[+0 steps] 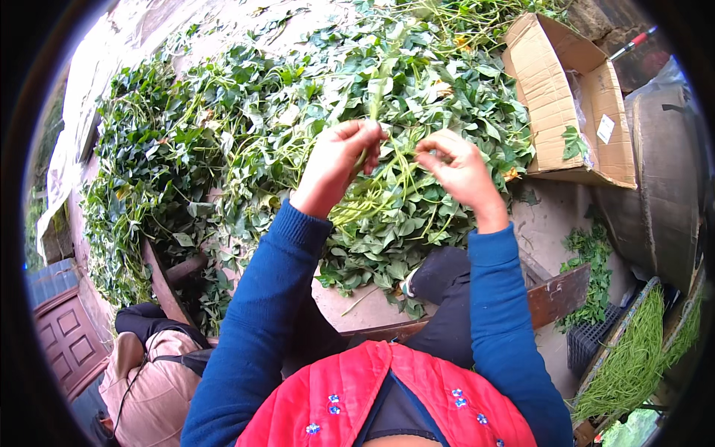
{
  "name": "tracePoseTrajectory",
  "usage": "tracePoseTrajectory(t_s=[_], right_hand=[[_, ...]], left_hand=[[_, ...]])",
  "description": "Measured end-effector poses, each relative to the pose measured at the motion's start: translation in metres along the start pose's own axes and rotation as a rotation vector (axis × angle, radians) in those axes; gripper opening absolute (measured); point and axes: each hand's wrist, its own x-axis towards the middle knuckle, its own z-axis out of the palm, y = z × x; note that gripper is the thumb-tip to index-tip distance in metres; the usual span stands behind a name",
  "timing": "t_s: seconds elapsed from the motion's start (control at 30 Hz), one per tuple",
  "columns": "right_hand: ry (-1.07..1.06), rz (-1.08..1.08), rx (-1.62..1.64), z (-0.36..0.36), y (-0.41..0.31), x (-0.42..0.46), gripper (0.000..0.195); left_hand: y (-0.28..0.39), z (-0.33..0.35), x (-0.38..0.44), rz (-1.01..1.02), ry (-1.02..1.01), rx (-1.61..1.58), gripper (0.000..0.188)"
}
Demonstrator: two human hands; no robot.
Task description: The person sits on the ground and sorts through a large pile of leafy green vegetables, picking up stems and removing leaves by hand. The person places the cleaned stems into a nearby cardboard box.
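A wide heap of leafy green vines (pixel 268 106) covers the floor before me. Above it my left hand (pixel 354 145) is closed around green stems (pixel 377 95) that stick up past the fingers, blurred at the top. To its right is my right hand (pixel 455 162), fingertips pinched together near thin stalks; whether it grips one is too blurred to tell. Between and below the hands lies a loose bunch of pale green stalks (pixel 380 195) without leaves, on top of the leaves.
An open cardboard box (pixel 550 95) stands at the upper right. Woven trays of green stalks (pixel 631 352) and a black plastic basket (pixel 592 335) are at the lower right. A wooden bench's edge (pixel 558 296) is near my knee. Another person (pixel 156 369) bends at the lower left.
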Motion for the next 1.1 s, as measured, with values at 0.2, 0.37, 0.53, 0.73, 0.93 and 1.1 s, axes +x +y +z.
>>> tracePoseTrajectory(t_s=[0.2,0.37,0.53,0.73,0.93,1.1], right_hand=[[-0.174,0.097,0.164,0.034,-0.030,0.003,0.030],[-0.132,-0.025,0.178,0.041,-0.023,0.004,0.020],[0.049,-0.088,0.087,0.039,-0.024,0.004,0.018],[0.207,-0.365,-0.307,0.017,-0.018,0.014,0.014],[0.470,-0.062,0.183,-0.027,0.012,0.021,0.012],[0.026,0.151,0.377,0.000,-0.011,0.013,0.015]], left_hand=[[-0.001,-0.011,0.002,0.070,-0.116,-0.551,0.027],[0.008,0.000,-0.001,0.084,-0.017,-0.565,0.040],[0.002,-0.007,-0.004,0.066,0.030,-0.053,0.020],[-0.001,-0.011,-0.005,0.041,-0.008,0.172,0.015],[0.001,-0.009,-0.013,-0.083,-0.098,0.142,0.014],[0.015,-0.011,-0.011,-0.013,-0.131,-0.169,0.017]])
